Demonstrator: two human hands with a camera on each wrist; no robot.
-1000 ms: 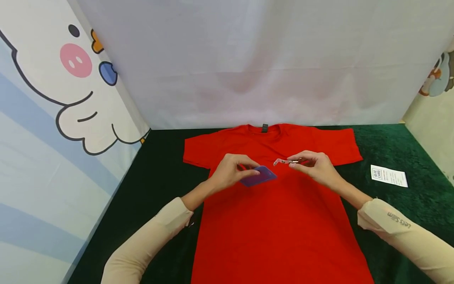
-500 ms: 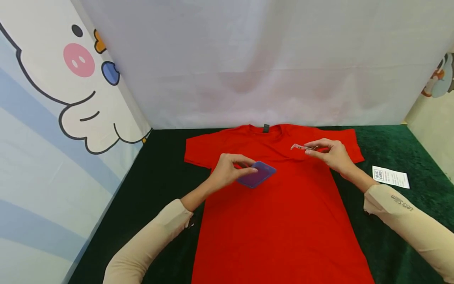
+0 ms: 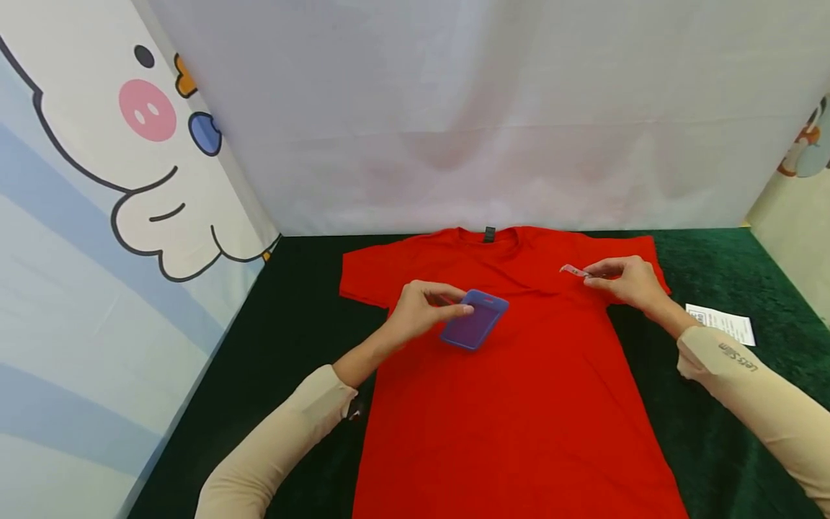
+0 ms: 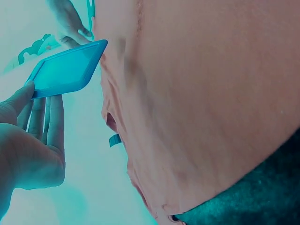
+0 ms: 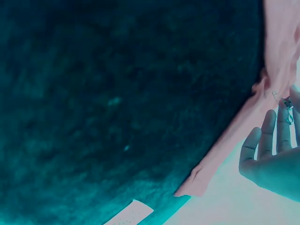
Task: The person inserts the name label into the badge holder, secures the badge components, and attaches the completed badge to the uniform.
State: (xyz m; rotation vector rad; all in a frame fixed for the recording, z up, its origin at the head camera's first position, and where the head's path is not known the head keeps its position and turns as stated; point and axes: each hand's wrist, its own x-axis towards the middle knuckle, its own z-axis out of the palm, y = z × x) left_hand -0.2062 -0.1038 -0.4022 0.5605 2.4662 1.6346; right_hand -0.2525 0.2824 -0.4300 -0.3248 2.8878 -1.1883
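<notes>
My left hand point(image 3: 421, 311) pinches a blue-purple badge holder point(image 3: 478, 323) between thumb and fingers, above the chest of a red T-shirt point(image 3: 519, 418). The left wrist view shows the holder point(image 4: 68, 72) tilted, thumb on one face and fingers behind. Over the shirt's right side, my right hand point(image 3: 630, 281) pinches a small badge clip point(image 3: 574, 271) with a clear strap. It points left, apart from the holder. Only the clip's metal part point(image 5: 288, 110) shows clearly in the right wrist view. The shirt lies flat, its collar at the far edge.
A printed white card point(image 3: 723, 324) marked "ID/IC CARD" in earlier frames lies right of the shirt, partly behind the right forearm. Dark green cloth point(image 3: 292, 317) covers the table. A white curtain point(image 3: 506, 144) closes off the back, and a cartoon-printed panel point(image 3: 71, 238) stands at left.
My right hand has moved right and slightly back with the clip, away from the holder. The left hand has turned the holder so its face and top slot show more.
</notes>
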